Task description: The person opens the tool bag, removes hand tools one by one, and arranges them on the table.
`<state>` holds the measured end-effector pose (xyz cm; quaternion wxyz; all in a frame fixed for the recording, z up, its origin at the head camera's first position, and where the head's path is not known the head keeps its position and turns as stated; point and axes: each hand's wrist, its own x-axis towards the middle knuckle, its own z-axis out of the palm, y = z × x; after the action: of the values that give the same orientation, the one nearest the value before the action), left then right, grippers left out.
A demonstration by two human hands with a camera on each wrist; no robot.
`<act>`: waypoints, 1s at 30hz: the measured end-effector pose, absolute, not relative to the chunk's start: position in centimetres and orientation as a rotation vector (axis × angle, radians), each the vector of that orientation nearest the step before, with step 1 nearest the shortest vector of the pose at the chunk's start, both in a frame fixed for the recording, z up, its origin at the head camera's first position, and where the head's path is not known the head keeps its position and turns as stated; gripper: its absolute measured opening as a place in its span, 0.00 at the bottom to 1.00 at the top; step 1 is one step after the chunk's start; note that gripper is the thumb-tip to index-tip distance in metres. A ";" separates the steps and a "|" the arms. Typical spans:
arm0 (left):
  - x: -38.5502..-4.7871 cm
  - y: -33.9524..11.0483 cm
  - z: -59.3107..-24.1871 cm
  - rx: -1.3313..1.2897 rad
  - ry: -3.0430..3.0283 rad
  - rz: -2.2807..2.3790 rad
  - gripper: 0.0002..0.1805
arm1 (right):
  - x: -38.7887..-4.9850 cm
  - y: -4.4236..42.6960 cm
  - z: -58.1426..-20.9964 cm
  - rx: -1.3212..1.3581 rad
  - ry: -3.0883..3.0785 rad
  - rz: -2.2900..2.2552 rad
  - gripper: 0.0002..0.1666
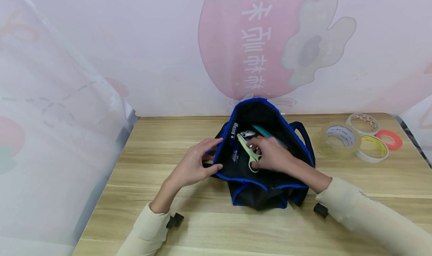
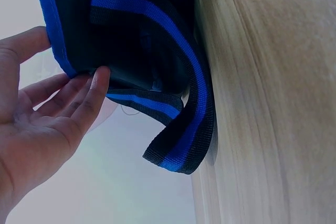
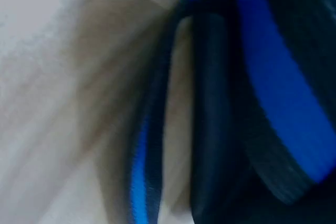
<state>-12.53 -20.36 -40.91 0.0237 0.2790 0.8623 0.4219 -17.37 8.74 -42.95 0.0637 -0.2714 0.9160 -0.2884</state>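
Note:
A black tool bag (image 1: 256, 111) with blue trim stands on the table, its mouth gaping. My left hand (image 1: 194, 164) holds the bag's left rim, fingers and thumb spread along it; the left wrist view shows this hand (image 2: 58, 108) at the blue edging, beside a black-and-blue strap (image 2: 194, 82). Inside the mouth, my right hand (image 1: 273, 154) pinches pale green scissors (image 1: 248, 149) near their handles. Around them in the bag lie a dark marker (image 1: 233, 132), a silver-and-black tool (image 1: 248, 133) and a teal item (image 1: 261, 131). Only the bag and its strap (image 3: 283, 87) show in the right wrist view.
Right of the bag on the wooden table (image 1: 162, 136) lie a wide clear tape roll (image 1: 341, 139), a white roll (image 1: 364, 122), a yellow-cored roll (image 1: 372, 149) and a red roll (image 1: 389, 139). A printed cloth (image 1: 162, 53) hangs behind the table.

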 end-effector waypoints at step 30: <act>-12.6 -20.4 -41.2 0.869 2.650 1.332 0.42 | -15.3 16.1 -36.2 -0.687 2.869 -1.174 0.32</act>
<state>-12.56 -20.39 -41.22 0.0256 0.2811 0.8571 0.4309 -15.28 16.07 -36.19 -0.0169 -0.2162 0.9035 -0.3696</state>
